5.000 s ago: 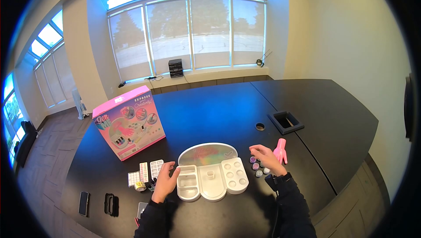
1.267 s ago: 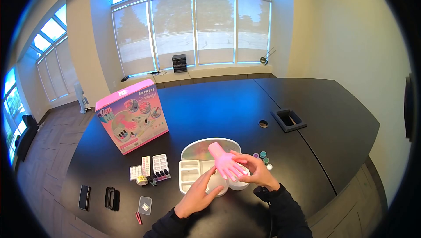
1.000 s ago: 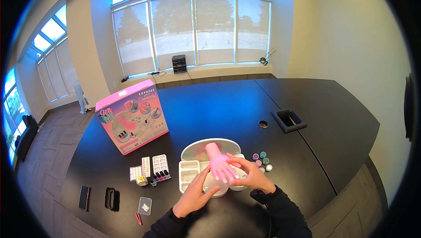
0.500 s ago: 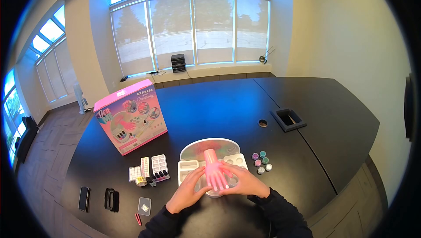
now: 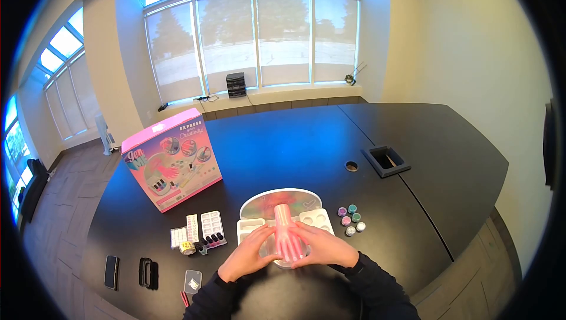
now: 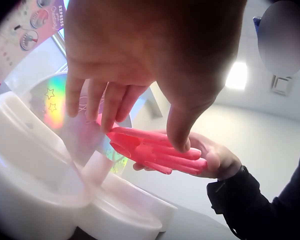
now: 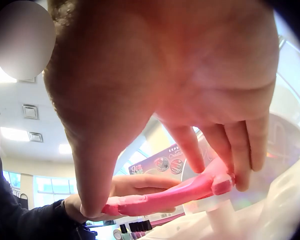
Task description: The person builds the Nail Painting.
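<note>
A pink model hand (image 5: pixel 283 217), fingers pointing toward me, is held between both hands over the white nail-station tray (image 5: pixel 244 226). My left hand (image 5: pixel 250 255) holds its left side, thumb (image 6: pixel 180 132) at the pink fingers and fingertips near the wrist end. On the other side my right hand (image 5: pixel 327 249) grips it the same way, thumb (image 7: pixel 92 200) by the pink fingertips. Under the model hand's wrist a short white post (image 7: pixel 221 216) rises from the tray, close below it. The tray's shiny upright back panel (image 5: pixel 262 200) stands behind.
Left of the tray lie nail sheets (image 5: pixel 212 224) and dark-capped polish bottles (image 5: pixel 214 239), with a pink box (image 5: pixel 171 161) behind. Several glitter pots (image 5: pixel 346 221) stand right. Nearer left are a phone (image 5: pixel 111 271), a black holder (image 5: pixel 145 273), a clear case (image 5: pixel 193 281) and pink tweezers (image 5: pixel 184 298).
The right hand has brought the model hand from the table's right side to over the tray. It has turned straight and come lower, and the left hand now holds it too.
</note>
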A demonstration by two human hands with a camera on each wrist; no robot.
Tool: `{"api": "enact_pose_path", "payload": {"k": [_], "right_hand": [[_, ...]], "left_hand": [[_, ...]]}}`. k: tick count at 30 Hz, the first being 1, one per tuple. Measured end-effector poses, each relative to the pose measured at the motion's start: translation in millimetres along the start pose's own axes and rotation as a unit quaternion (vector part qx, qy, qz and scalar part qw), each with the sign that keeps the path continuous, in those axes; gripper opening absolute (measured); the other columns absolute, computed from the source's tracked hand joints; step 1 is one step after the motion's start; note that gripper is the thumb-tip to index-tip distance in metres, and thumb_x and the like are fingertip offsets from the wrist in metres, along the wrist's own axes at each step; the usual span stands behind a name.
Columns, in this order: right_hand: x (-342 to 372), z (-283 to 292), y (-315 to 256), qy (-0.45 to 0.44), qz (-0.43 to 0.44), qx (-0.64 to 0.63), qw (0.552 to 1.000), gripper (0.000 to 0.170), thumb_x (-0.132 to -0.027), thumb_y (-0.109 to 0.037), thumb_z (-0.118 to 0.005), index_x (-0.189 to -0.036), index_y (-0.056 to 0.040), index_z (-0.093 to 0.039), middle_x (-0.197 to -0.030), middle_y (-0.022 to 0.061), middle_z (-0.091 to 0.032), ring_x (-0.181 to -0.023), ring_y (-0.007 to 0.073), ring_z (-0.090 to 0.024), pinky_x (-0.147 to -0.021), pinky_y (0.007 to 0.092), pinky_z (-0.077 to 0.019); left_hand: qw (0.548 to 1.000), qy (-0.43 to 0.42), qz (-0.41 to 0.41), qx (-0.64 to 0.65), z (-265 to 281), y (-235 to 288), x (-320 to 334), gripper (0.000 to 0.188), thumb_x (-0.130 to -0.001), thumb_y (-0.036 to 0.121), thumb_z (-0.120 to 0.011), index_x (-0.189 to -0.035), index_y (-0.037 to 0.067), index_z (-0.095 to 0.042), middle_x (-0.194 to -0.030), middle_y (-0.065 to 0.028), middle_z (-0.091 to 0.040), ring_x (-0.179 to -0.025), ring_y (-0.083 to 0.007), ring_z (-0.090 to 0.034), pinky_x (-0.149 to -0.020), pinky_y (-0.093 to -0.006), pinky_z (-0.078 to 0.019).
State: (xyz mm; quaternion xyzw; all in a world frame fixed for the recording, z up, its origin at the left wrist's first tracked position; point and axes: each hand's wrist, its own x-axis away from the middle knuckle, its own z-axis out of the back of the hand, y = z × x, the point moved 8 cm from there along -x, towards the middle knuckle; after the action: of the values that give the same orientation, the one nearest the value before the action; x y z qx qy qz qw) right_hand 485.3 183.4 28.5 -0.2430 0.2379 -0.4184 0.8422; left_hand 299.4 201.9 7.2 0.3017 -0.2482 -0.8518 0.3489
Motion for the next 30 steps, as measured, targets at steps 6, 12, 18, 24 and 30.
{"api": "enact_pose_path", "payload": {"k": [6, 12, 18, 24, 30], "right_hand": [[-0.8, -4.6, 4.7, -0.011, -0.01, -0.012, 1.0, 0.104, -0.073, -0.049, -0.098, -0.156, -0.0065, -0.053, -0.156, 0.0243, -0.052, -0.132, 0.0441, -0.063, -0.109, 0.0464, -0.0534], [-1.4, -9.5, 18.4, -0.008, -0.025, 0.019, 0.999, 0.094, -0.082, -0.049, -0.093, -0.156, -0.0068, -0.055, -0.156, 0.0208, -0.054, -0.13, 0.0413, -0.066, -0.109, 0.046, -0.0541], [-4.8, -9.0, 34.4, 0.039, -0.014, -0.024, 0.999, 0.061, -0.096, -0.035, -0.081, -0.148, -0.0057, -0.065, -0.15, 0.0199, -0.06, -0.127, 0.0395, -0.068, -0.108, 0.0442, -0.0549], [-7.7, -6.5, 40.1, 0.057, 0.002, -0.035, 0.998, 0.055, -0.096, -0.027, -0.081, -0.145, -0.0059, -0.067, -0.147, 0.0186, -0.062, -0.127, 0.0373, -0.067, -0.109, 0.0431, -0.0546], [-8.0, -4.4, 41.5, 0.051, 0.003, -0.047, 0.998, 0.055, -0.095, -0.023, -0.081, -0.146, -0.0063, -0.067, -0.146, 0.0175, -0.062, -0.128, 0.036, -0.067, -0.11, 0.0424, -0.0536]], "left_hand": [[0.999, -0.017, -0.017, -0.022, -3.0, -10.3, 1.6, 0.081, -0.088, 0.032, -0.091, -0.155, 0.005, -0.056, -0.158, -0.0217, -0.057, -0.153, -0.0409, -0.047, -0.125, -0.0492, -0.0425], [0.999, -0.031, -0.03, -0.03, -7.3, -11.5, 1.7, 0.081, -0.089, 0.032, -0.09, -0.158, 0.007, -0.054, -0.159, -0.019, -0.057, -0.154, -0.0417, -0.046, -0.125, -0.0499, -0.0422], [0.997, -0.047, -0.016, -0.063, -8.5, -17.6, 2.5, 0.077, -0.093, 0.037, -0.086, -0.158, 0.009, -0.056, -0.16, -0.0174, -0.056, -0.156, -0.0424, -0.043, -0.124, -0.0513, -0.0418], [0.995, -0.054, -0.03, -0.075, -10.9, -20.2, 2.6, 0.082, -0.091, 0.034, -0.088, -0.161, 0.009, -0.053, -0.162, -0.0169, -0.055, -0.155, -0.0417, -0.043, -0.126, -0.0496, -0.0399], [0.995, -0.058, -0.034, -0.074, -12.2, -19.6, 2.7, 0.08, -0.093, 0.033, -0.086, -0.162, 0.009, -0.053, -0.163, -0.0164, -0.054, -0.156, -0.0418, -0.043, -0.126, -0.0498, -0.0395]]}}
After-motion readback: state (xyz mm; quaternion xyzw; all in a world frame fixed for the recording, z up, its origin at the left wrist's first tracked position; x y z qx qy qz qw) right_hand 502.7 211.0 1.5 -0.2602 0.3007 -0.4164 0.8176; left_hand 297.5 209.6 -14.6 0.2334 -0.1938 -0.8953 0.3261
